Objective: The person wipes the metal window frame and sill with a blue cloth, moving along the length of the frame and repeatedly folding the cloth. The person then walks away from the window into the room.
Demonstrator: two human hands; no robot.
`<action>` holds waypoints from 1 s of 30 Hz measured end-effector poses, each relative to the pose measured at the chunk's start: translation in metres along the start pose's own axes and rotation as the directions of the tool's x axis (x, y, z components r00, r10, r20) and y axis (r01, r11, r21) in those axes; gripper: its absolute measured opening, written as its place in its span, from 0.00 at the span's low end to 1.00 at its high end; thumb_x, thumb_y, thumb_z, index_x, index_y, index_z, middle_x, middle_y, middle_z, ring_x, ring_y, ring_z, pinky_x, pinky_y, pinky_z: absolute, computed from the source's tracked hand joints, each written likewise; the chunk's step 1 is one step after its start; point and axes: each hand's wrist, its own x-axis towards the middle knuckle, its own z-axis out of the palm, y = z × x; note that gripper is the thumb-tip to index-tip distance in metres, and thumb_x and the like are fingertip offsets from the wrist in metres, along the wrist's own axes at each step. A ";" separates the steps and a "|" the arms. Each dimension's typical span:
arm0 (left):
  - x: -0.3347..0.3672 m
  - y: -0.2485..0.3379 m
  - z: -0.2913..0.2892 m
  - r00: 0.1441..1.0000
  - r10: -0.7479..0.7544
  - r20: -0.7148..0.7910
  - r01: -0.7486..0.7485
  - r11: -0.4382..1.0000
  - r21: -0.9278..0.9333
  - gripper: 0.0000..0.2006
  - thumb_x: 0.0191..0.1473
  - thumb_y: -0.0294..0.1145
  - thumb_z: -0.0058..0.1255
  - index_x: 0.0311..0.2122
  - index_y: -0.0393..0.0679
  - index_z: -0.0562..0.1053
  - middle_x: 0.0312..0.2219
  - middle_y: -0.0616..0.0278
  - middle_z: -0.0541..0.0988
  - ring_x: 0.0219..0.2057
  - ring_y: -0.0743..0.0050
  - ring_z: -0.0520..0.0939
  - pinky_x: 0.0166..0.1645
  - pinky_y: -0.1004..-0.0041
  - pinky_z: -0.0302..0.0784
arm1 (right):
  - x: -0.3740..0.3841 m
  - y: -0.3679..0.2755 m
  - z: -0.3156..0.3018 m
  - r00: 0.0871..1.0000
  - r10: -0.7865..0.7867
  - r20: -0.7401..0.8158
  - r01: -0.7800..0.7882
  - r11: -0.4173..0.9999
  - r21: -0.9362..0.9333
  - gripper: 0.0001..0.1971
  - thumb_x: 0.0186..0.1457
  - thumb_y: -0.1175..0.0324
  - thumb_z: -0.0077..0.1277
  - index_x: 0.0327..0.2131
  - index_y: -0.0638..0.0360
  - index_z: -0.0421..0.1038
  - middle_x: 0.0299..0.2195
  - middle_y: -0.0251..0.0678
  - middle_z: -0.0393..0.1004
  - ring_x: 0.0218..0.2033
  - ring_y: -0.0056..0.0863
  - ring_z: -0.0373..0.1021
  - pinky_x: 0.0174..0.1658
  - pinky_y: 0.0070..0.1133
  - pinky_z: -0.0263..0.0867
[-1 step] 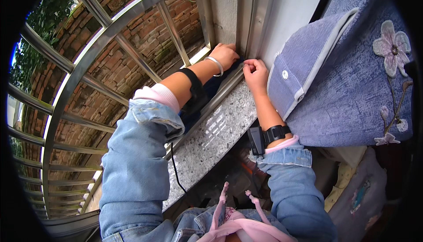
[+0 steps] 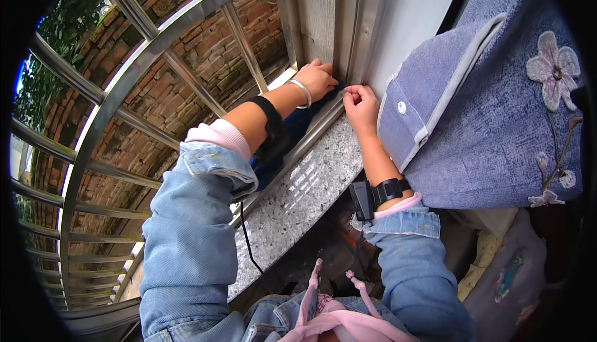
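My left hand [image 2: 316,80] reaches over the metal window track [image 2: 311,131] into the far corner of the frame. Its fingers are bent down at a dark blue cloth [image 2: 300,124], which lies along the outer side of the track, partly under my left forearm. Whether the fingers grip the cloth is hidden. My right hand [image 2: 362,108] is closed, thumb and fingertips pressed together, at the inner side of the same corner. Anything between those fingertips is too small to make out. A silver bangle [image 2: 302,93] circles my left wrist.
Curved steel window bars [image 2: 118,87] rise on the left before a brick wall [image 2: 186,74]. A speckled stone sill [image 2: 311,183] runs below my arms. A blue-purple curtain [image 2: 472,112] with an embroidered flower hangs at the right. A black cable [image 2: 247,242] dangles by my left sleeve.
My left hand and forearm have shifted very slightly, and a little more of the blue cloth shows beneath them. The right hand stays almost in place.
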 end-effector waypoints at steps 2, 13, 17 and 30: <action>-0.008 0.001 -0.004 0.998 -0.008 0.065 0.009 1.000 -0.014 0.17 0.51 0.40 0.50 0.48 0.54 0.74 0.36 0.61 0.73 0.41 0.56 0.72 0.46 0.66 0.70 | 0.000 -0.001 0.000 1.000 -0.024 -0.004 0.024 1.000 -0.015 0.04 0.46 0.74 0.54 0.28 0.61 0.75 0.22 0.31 0.70 0.21 0.18 0.67 0.28 0.17 0.65; -0.001 0.017 -0.002 0.996 -0.020 0.089 0.000 0.975 0.220 0.16 0.52 0.39 0.48 0.48 0.56 0.73 0.34 0.67 0.75 0.43 0.67 0.72 0.48 0.67 0.60 | -0.001 -0.005 -0.002 0.999 -0.033 0.033 0.033 0.999 0.006 0.04 0.46 0.75 0.53 0.29 0.62 0.75 0.23 0.29 0.68 0.22 0.17 0.64 0.29 0.16 0.64; 0.004 0.017 -0.009 0.988 -0.063 0.138 0.043 0.989 0.145 0.14 0.50 0.40 0.51 0.43 0.55 0.76 0.35 0.68 0.76 0.44 0.67 0.71 0.49 0.67 0.59 | 0.000 -0.004 -0.001 0.999 -0.041 0.028 0.041 0.999 0.006 0.04 0.47 0.75 0.53 0.29 0.62 0.75 0.23 0.30 0.68 0.22 0.16 0.65 0.29 0.16 0.64; 0.020 0.026 0.023 0.903 -0.415 -0.109 0.410 0.910 -0.069 0.07 0.43 0.34 0.54 0.31 0.48 0.75 0.28 0.63 0.79 0.35 0.63 0.79 0.41 0.67 0.66 | 0.000 -0.004 -0.002 0.999 -0.036 0.015 0.036 0.999 0.004 0.04 0.46 0.75 0.53 0.29 0.63 0.75 0.23 0.31 0.69 0.21 0.18 0.65 0.28 0.17 0.64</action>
